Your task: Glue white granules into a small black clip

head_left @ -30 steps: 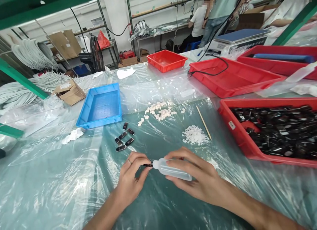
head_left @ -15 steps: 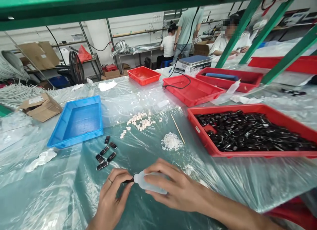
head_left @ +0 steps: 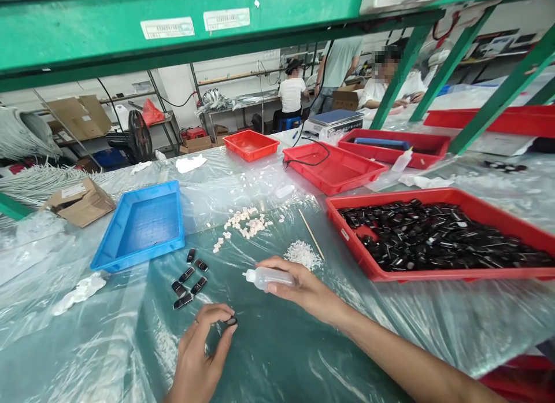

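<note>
My left hand pinches a small black part between thumb and fingertips, low over the plastic-covered table. My right hand grips a small clear squeeze bottle, nozzle pointing left, lifted away from the part. Several finished black parts lie in a cluster just left of the bottle. A pile of tiny white pieces and a scatter of larger white pieces lie beyond my hands. A thin wooden stick rests beside the white pile.
A red tray full of black parts stands at the right. A blue tray sits at the left, a cardboard box behind it. More red trays lie farther back. A green shelf beam hangs overhead. Other people work at far benches.
My right hand pulled the bottle up and away to the right from the black part. My left hand stayed low with the part. The camera tilted upward.
</note>
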The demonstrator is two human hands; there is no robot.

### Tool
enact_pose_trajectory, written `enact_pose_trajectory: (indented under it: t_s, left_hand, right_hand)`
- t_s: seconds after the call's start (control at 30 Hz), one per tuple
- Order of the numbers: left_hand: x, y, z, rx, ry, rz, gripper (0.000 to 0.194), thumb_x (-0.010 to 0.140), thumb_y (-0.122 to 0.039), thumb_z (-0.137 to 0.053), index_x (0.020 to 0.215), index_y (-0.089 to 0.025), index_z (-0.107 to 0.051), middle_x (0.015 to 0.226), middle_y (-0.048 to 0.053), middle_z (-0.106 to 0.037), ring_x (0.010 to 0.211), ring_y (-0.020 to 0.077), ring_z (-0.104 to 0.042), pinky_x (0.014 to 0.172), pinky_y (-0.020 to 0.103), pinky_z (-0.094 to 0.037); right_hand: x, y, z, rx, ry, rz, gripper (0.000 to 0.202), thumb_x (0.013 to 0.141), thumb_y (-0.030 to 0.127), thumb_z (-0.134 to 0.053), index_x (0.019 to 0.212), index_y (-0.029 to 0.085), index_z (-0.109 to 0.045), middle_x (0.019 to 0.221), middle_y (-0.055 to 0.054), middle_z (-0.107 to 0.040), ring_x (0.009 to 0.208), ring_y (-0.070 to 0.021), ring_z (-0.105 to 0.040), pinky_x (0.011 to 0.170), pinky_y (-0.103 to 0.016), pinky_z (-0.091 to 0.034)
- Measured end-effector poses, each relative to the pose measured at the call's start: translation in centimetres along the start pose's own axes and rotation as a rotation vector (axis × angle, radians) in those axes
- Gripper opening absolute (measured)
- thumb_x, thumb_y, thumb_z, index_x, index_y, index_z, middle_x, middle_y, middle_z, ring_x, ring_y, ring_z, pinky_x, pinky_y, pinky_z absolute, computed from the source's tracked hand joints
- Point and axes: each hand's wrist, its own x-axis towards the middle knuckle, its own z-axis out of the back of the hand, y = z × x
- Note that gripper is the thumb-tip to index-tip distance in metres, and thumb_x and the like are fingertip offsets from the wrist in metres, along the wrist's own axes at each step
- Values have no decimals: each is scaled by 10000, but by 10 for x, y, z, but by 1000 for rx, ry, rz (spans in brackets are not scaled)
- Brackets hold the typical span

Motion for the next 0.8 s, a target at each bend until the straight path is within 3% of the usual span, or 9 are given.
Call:
enact_pose_trajectory:
  t_s: [0.2, 0.33, 0.47, 0.6, 0.7, 0.8]
  left_hand:
    - [-4, 7, -1, -30, 39, 97, 60, 999, -392, -624, 1022, -363, -672, 1064, 15, -818, 959, 262, -816, 731, 341, -689]
    - [-4, 9, -1, -39, 39, 106, 88, 998, -425, -614, 1030, -373, -678, 1069, 17, -826, 956, 264, -821, 720, 335, -697]
    - [-1, 6, 2, -29, 62, 123, 113, 982, -450, -633, 1017, -368, -702, 1043, 28, -834, 967, 281, -823, 733, 346, -698]
    - [0, -1, 1, -62, 3, 180, 186, 981, -520, -601, 986, -372, -714, 1036, 50, -830, 939, 309, -817, 694, 370, -686]
    - [-3, -4, -2, -109, -50, 234, 238, 983, -568, -566, 977, -374, -705, 1055, 61, -820, 959, 327, -805, 620, 363, -658]
    - [-4, -1, -3, -106, -49, 221, 210, 1012, -508, -530, 1018, -375, -692, 1075, 61, -822, 993, 326, -800, 574, 344, -627]
  right_hand:
    - [6, -19, -10, -147, -19, 41, 306, 945, 416, -699, 1205, 260, -660, 1208, -62, -733, 1186, -257, -691, 1083, -479, -538]
    - [6, -26, -16, -269, -26, 31, 277, 867, 310, -757, 1122, 270, -657, 1129, -42, -742, 1117, -277, -709, 1027, -505, -564]
    - [5, -25, -15, -347, -13, 60, 314, 858, 272, -751, 1156, 281, -652, 1135, -45, -740, 1111, -272, -712, 986, -477, -594]
    - [7, -14, 0, -371, 24, 144, 483, 821, 328, -834, 1267, 283, -655, 1217, -50, -746, 1161, -261, -721, 1025, -440, -608]
    - [11, -8, 21, -394, -84, 223, 352, 939, 387, -733, 1264, 279, -653, 1241, -61, -743, 1172, -252, -721, 1062, -440, -594]
    - [17, -13, 44, -436, -209, 254, 248, 1019, 415, -613, 1218, 271, -647, 1160, -71, -755, 1065, -242, -749, 972, -392, -621]
